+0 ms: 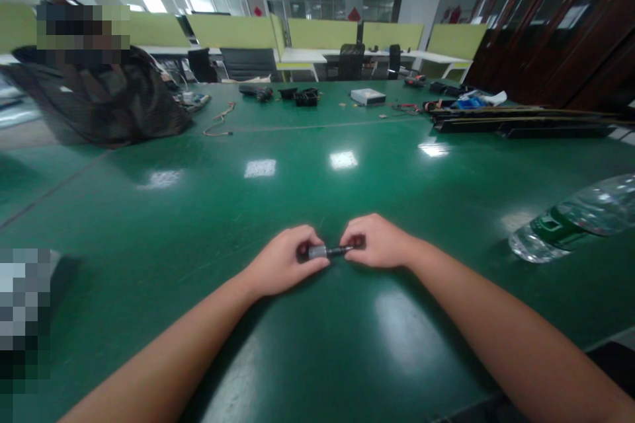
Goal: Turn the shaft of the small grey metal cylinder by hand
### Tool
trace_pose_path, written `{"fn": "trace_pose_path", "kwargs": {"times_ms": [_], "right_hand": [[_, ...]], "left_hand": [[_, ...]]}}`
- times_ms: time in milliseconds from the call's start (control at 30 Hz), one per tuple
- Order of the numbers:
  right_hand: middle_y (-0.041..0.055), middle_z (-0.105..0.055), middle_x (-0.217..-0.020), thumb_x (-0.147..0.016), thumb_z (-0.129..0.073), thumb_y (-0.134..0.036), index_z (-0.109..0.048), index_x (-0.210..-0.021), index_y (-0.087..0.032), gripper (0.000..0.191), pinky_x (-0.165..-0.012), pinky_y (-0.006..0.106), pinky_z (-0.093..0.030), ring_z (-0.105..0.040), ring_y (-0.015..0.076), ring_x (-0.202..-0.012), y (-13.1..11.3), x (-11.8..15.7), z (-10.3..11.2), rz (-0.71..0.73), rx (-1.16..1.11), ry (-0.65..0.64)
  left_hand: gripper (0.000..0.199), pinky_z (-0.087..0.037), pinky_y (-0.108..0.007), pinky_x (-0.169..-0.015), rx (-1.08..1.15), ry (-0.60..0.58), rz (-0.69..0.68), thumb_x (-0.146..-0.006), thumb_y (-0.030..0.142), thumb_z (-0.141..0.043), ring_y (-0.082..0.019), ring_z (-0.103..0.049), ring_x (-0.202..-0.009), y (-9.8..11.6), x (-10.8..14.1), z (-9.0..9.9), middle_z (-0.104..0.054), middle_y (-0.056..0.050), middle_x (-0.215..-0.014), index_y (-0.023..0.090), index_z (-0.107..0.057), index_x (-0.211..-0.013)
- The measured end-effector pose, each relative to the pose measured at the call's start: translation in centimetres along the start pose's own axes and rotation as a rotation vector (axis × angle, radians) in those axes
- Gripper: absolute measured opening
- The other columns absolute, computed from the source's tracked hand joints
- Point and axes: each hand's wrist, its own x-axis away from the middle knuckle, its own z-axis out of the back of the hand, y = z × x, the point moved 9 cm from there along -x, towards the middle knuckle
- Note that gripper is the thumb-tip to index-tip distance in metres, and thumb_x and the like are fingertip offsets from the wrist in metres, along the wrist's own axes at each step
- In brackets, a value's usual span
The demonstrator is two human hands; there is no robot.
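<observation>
A small cylindrical object (317, 252) with a grey body and a thin dark shaft lies level between my hands, just above or on the green tabletop (278, 205). My left hand (285, 261) is closed around the thicker grey end, thumb below and fingers above. At the other end, my right hand (377, 242) pinches the tip of the thin shaft (340, 251) between thumb and fingers. The object's exact kind is too small to tell, and the fingers cover both of its ends.
A clear water bottle (570, 225) lies on its side at the right. Dark mesh bag (114, 99) at far left; a blurred-out item (22, 297) sits at the left edge. Along the back are a white box (368, 96), black parts (305, 96), a cord (218, 120) and long black strips (496, 120).
</observation>
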Motion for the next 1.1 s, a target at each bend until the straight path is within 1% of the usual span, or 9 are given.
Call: {"fn": "trace_pose_path", "kwargs": {"times_ms": [233,433,533,600,700,833,900,967,1100], "right_hand": [[0.0017,-0.067,-0.079,-0.074,-0.072,-0.017,-0.073,-0.085,-0.016,0.012,-0.066,0.023,-0.043,-0.059,0.0116,-0.07,0.4,0.2,0.5,-0.042,-0.019,-0.032],[0.0021,-0.068,-0.078,-0.072,-0.073,-0.018,-0.075,-0.088,-0.015,0.015,-0.062,0.022,-0.044,-0.06,0.0111,-0.066,3.1,1.1,1.8,-0.198,-0.057,-0.079],[0.0022,-0.069,-0.078,-0.072,-0.073,-0.018,-0.075,-0.088,-0.015,0.016,-0.062,0.022,-0.045,-0.06,0.0112,-0.066,3.7,1.3,2.2,-0.226,-0.081,-0.078],[0.002,-0.069,-0.078,-0.073,-0.073,-0.018,-0.075,-0.089,-0.015,0.016,-0.062,0.022,-0.044,-0.06,0.0109,-0.067,3.4,1.3,2.0,-0.202,-0.088,-0.083],[0.0021,-0.069,-0.079,-0.075,-0.074,-0.02,-0.076,-0.09,-0.016,0.015,-0.064,0.022,-0.044,-0.06,0.0111,-0.069,2.1,0.7,1.1,-0.147,-0.087,-0.085],[0.0034,-0.07,-0.084,-0.078,-0.073,-0.022,-0.076,-0.093,-0.017,0.016,-0.068,0.023,-0.043,-0.061,0.0126,-0.075,-0.1,-0.7,-0.4,-0.042,-0.065,-0.012],[0.0037,-0.069,-0.085,-0.08,-0.071,-0.021,-0.075,-0.095,-0.017,0.016,-0.069,0.023,-0.042,-0.061,0.0132,-0.076,-0.9,-1.2,-1.1,0.012,-0.031,-0.005],[0.0039,-0.069,-0.086,-0.081,-0.069,-0.021,-0.075,-0.096,-0.017,0.016,-0.069,0.023,-0.042,-0.061,0.0136,-0.077,-1.3,-1.3,-1.5,0.039,-0.009,-0.008],[0.0037,-0.068,-0.085,-0.082,-0.067,-0.021,-0.075,-0.095,-0.018,0.015,-0.069,0.023,-0.042,-0.06,0.0137,-0.077,-1.2,-0.9,-1.3,0.04,0.01,-0.014]], "left_hand": [[0.025,-0.041,-0.026,-0.065,-0.002,-0.001,-0.004,-0.085,0.043,-0.064,-0.016,-0.056,-0.072,0.1,-0.1,0.1,-0.061,-0.001,-0.081,0.018,-0.061,-0.088],[0.026,-0.042,-0.026,-0.064,0.01,0.001,0.008,-0.085,0.044,-0.065,-0.017,-0.056,-0.072,0.0,-0.1,0.1,-0.062,-0.002,-0.081,0.018,-0.062,-0.088],[0.026,-0.042,-0.026,-0.064,0.007,0.002,0.002,-0.085,0.044,-0.064,-0.017,-0.056,-0.072,0.0,-0.1,0.1,-0.061,-0.002,-0.081,0.018,-0.062,-0.087],[0.026,-0.042,-0.026,-0.064,0.001,-0.003,0.001,-0.086,0.044,-0.064,-0.017,-0.056,-0.072,0.0,-0.1,0.1,-0.061,-0.002,-0.08,0.018,-0.061,-0.087],[0.026,-0.041,-0.026,-0.064,-0.009,-0.004,0.007,-0.085,0.044,-0.064,-0.017,-0.056,-0.071,0.0,-0.1,0.0,-0.061,-0.001,-0.079,0.018,-0.061,-0.087],[0.025,-0.04,-0.026,-0.063,-0.028,0.029,0.011,-0.081,0.041,-0.068,-0.017,-0.055,-0.071,-0.1,-0.1,0.0,-0.061,-0.001,-0.079,0.019,-0.062,-0.09],[0.026,-0.041,-0.026,-0.064,-0.026,0.039,0.002,-0.079,0.04,-0.07,-0.017,-0.056,-0.073,0.1,0.0,0.0,-0.062,-0.001,-0.082,0.019,-0.062,-0.093],[0.026,-0.042,-0.026,-0.065,-0.012,0.035,-0.006,-0.08,0.041,-0.07,-0.017,-0.057,-0.074,0.2,0.0,0.1,-0.063,-0.002,-0.083,0.019,-0.063,-0.093],[0.023,-0.043,-0.026,-0.065,0.02,0.025,-0.004,-0.087,0.041,-0.06,-0.016,-0.057,-0.072,0.4,-0.1,0.1,-0.064,-0.002,-0.081,0.019,-0.065,-0.092]]}}
